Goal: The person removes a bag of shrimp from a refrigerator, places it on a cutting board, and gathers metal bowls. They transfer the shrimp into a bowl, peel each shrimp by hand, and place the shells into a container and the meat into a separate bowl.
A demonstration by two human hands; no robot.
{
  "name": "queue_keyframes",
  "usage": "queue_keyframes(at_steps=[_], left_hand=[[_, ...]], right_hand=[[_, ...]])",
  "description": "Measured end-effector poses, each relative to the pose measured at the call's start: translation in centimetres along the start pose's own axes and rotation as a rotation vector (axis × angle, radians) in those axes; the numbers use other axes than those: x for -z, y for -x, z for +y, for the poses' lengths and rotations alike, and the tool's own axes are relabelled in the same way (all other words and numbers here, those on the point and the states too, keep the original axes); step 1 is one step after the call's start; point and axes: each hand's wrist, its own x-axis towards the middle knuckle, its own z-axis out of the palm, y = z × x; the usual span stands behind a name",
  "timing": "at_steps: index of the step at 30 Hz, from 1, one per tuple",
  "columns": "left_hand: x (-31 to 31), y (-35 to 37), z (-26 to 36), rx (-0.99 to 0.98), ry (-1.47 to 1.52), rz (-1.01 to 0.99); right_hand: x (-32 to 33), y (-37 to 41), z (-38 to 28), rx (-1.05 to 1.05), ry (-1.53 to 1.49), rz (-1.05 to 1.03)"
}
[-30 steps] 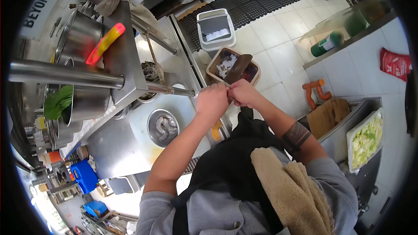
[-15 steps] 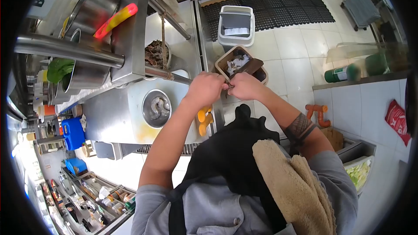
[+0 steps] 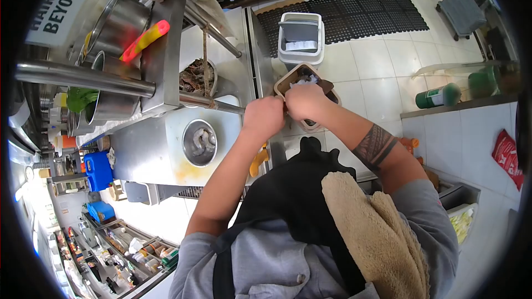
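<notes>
My left hand [image 3: 265,115] and my right hand [image 3: 305,101] are closed and nearly touching, held over the near side of a brown bin [image 3: 284,79] with pale scraps in it. Whatever is pinched between them is hidden by my fingers. To the left of my left arm, a steel bowl [image 3: 200,160] holds several grey, curled peeled shrimp [image 3: 204,141]. It rests on a white cutting board [image 3: 178,171]. Farther up the counter stands a container of dark brown, shell-like pieces [image 3: 197,76].
A white bin [image 3: 301,55] stands just beyond the brown one. A steel shelf [image 3: 166,50] with pots and a red-yellow handle [image 3: 145,40] overhangs the counter at left. Yellow items [image 3: 258,161] sit by the board's edge. A black mat [image 3: 366,16] covers the floor ahead.
My right hand has moved slightly left and down, its back now covering more of the bin. The fingertips that showed before are hidden. The view has shifted a little.
</notes>
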Motion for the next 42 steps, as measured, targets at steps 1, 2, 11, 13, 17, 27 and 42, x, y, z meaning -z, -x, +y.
queue_keyframes(at_steps=[1,2,11,13,17,27,42], left_hand=[[0.3,0.2,0.2,-0.005,-0.004,-0.003],[0.9,0.4,0.4,0.075,0.040,0.008],[4.7,3.8,-2.1,0.289,0.492,0.282],[4.8,4.9,-3.8,0.315,0.609,0.384],[5.7,6.1,-5.5,0.520,0.954,0.369],[3.2,4.3,-4.2,0.397,1.692,0.295],[4.2,1.7,0.3,0.447,1.798,-0.238]], right_hand=[[0.8,0.1,-0.2,0.032,0.032,0.009],[1.7,0.4,-0.3,0.064,0.066,0.018],[7.4,2.6,1.6,0.151,-0.099,0.206],[8.0,3.2,4.2,0.174,-0.160,0.236],[7.7,3.2,5.9,0.131,-0.320,0.338],[1.7,-4.4,6.7,0.067,-0.153,0.309],[0.3,3.1,2.5,0.488,-1.450,0.143]])
